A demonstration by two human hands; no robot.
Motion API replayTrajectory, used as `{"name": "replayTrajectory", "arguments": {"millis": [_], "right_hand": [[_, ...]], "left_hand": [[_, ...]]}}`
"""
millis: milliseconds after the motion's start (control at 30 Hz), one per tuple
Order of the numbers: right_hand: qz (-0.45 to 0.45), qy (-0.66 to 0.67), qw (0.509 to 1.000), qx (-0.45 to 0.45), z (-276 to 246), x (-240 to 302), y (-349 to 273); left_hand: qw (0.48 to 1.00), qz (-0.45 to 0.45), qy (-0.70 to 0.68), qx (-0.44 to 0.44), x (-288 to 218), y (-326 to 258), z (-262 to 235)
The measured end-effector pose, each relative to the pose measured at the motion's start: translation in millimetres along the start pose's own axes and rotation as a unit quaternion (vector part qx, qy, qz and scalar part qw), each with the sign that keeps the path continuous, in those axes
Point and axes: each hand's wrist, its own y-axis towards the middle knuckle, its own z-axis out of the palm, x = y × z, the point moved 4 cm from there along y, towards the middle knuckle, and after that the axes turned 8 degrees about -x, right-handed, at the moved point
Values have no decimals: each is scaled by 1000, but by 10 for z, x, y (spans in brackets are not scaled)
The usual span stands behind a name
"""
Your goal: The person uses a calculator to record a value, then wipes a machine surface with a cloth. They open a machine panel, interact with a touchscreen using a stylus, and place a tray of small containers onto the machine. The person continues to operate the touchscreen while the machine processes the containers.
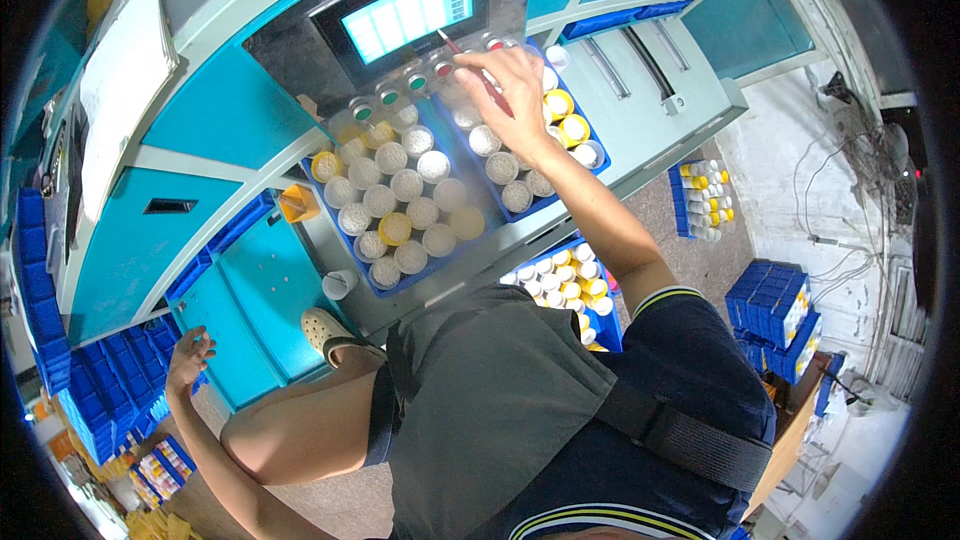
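A thin dark-red pen (490,91) is held in my right hand (507,88), fingers closed round it. Its tip meets the lower edge of a lit touch screen (408,15), though I cannot tell if it presses. Beneath the screen runs a row of round green and red push buttons (417,82), close to my fingers. My left hand (189,358) hangs at the far left, away from the machine, its fingers loosely bent and apart with nothing visible in them. Below the screen sits a blue tray (383,289) of round white and yellow cups, filled with pale grains.
Under my right wrist lies a second blue tray (603,168) of cups. Metal rails (606,68) cross the machine bed at right. Another filled tray (614,323) is beside my waist. Blue trays (768,300) are stacked at right, and blue stacks (112,385) stand at left.
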Motion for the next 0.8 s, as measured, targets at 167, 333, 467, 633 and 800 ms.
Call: {"name": "replayTrajectory", "arguments": {"millis": [167,333,467,633,800], "right_hand": [[-1,1,1000,-6,7,-19,-2],[-7,9,1000,-29,22,-15,10],[10,27,999,-41,43,35,8],[-26,55,998,-23,111,192,18],[-70,66,995,21,242,334,-2]], "left_hand": [[1000,-7,20,-7,12,9,-4],[1000,3,22,-1,4,15,-6],[999,3,30,-25,33,42,-6],[1000,24,-6,-7,62,99,28],[1000,24,-18,-8,85,92,18]]}}
